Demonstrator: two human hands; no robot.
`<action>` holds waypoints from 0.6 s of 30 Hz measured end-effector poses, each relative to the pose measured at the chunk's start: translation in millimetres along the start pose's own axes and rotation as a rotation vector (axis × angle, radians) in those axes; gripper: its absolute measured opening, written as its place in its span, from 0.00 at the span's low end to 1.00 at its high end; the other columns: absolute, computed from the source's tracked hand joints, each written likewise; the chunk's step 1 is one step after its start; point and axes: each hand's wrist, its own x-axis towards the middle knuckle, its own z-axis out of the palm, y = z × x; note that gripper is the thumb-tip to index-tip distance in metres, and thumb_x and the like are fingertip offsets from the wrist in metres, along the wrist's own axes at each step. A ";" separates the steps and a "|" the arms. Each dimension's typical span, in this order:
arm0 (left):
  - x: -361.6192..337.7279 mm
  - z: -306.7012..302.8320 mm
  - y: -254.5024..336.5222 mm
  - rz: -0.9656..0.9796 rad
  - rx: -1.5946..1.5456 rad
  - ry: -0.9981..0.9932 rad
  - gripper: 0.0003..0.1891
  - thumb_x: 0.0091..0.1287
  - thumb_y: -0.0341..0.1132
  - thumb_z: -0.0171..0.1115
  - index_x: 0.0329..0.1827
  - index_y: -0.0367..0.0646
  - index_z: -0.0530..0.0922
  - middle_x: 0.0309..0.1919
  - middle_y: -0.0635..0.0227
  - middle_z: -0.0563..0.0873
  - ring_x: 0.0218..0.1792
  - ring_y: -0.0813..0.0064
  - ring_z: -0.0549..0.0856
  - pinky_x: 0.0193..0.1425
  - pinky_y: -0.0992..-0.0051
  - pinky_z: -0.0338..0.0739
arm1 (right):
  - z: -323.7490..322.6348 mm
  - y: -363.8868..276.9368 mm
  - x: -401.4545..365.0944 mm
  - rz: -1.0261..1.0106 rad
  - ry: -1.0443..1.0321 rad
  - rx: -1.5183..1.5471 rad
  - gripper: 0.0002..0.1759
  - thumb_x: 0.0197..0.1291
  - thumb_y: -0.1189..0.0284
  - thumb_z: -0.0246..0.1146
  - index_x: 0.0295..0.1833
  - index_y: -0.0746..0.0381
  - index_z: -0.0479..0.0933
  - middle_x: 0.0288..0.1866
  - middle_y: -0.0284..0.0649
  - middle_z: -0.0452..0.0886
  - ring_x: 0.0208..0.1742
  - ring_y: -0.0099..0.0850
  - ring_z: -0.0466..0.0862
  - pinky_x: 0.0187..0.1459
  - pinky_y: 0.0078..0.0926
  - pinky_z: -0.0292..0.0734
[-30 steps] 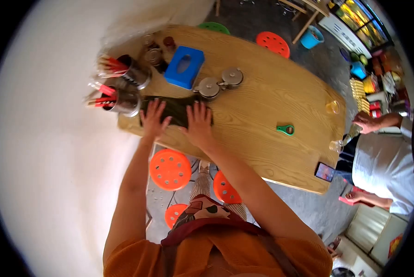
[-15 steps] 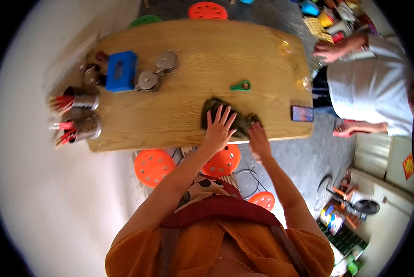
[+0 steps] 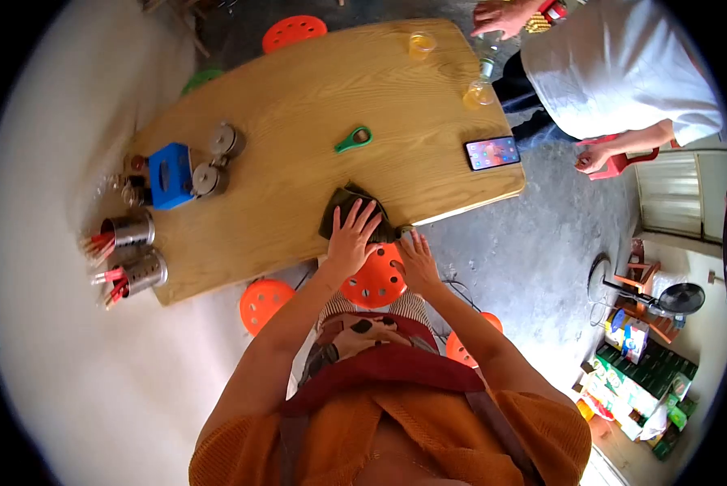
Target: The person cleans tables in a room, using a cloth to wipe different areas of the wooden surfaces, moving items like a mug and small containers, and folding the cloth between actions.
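A dark green folded cloth [image 3: 331, 215] lies at the near edge of the wooden table [image 3: 299, 121]. My left hand [image 3: 352, 241] rests flat on top of it, fingers spread and pointing away from me. At the cloth's right end, right by the table edge, is my right hand [image 3: 417, 263], with its fingers stretched out and its fingertips at the small bunched end of the cloth. Beyond the cloth, a green tool with a ring-shaped end [image 3: 353, 140] lies on the tabletop.
A phone [image 3: 493, 152] and cups of yellow drink [image 3: 421, 46] sit toward the right side. On the left stand a blue tissue box [image 3: 171, 176], metal pots [image 3: 209, 179] and chopstick holders [image 3: 143, 272]. Orange stools [image 3: 266, 306] surround the table. A person in a white shirt [image 3: 619, 73] stands right.
The view has shifted and turned, so the table sits tilted. My right hand, blurred on the cloth before, now lies still at the table edge. My left hand stays on the cloth.
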 end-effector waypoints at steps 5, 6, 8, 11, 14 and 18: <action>54.1 -2.6 1.3 0.128 0.053 -0.058 0.39 0.64 0.59 0.63 0.74 0.48 0.69 0.80 0.66 0.57 0.81 0.57 0.52 0.78 0.38 0.45 | -6.9 5.9 -10.8 -0.034 0.139 0.201 0.29 0.64 0.71 0.59 0.70 0.68 0.68 0.76 0.54 0.62 0.80 0.54 0.57 0.77 0.49 0.54; 63.5 -1.7 6.0 0.164 0.066 -0.027 0.38 0.66 0.60 0.61 0.74 0.47 0.68 0.80 0.66 0.57 0.81 0.57 0.52 0.78 0.38 0.45 | -8.4 5.6 -13.5 0.020 0.199 0.288 0.29 0.64 0.73 0.59 0.70 0.69 0.67 0.77 0.55 0.61 0.79 0.55 0.58 0.77 0.48 0.56; 78.0 7.7 20.2 0.164 0.068 0.011 0.33 0.70 0.51 0.59 0.75 0.46 0.67 0.80 0.63 0.57 0.80 0.55 0.53 0.78 0.39 0.46 | -19.0 3.6 -13.2 0.070 0.300 0.333 0.28 0.64 0.72 0.60 0.68 0.69 0.70 0.74 0.56 0.66 0.75 0.55 0.66 0.73 0.45 0.65; 89.8 34.9 58.4 0.023 0.209 -0.016 0.30 0.70 0.39 0.58 0.76 0.45 0.65 0.79 0.60 0.59 0.80 0.52 0.54 0.80 0.44 0.48 | -21.7 18.2 -11.9 0.339 0.452 0.978 0.20 0.62 0.71 0.68 0.57 0.71 0.81 0.62 0.52 0.81 0.61 0.35 0.83 0.57 0.29 0.78; 88.0 56.3 98.7 -0.002 0.048 -0.053 0.30 0.67 0.32 0.57 0.74 0.41 0.65 0.77 0.56 0.63 0.75 0.46 0.63 0.76 0.51 0.60 | -60.7 47.5 -34.9 0.506 0.186 1.250 0.19 0.62 0.70 0.69 0.54 0.71 0.83 0.50 0.45 0.87 0.51 0.26 0.85 0.53 0.25 0.79; 85.7 42.6 188.3 -0.013 -0.598 -0.437 0.17 0.69 0.33 0.53 0.58 0.34 0.77 0.55 0.42 0.82 0.53 0.40 0.82 0.57 0.54 0.77 | -91.1 113.2 -108.5 0.619 0.128 1.399 0.14 0.61 0.69 0.71 0.48 0.67 0.86 0.38 0.35 0.87 0.36 0.20 0.81 0.37 0.19 0.75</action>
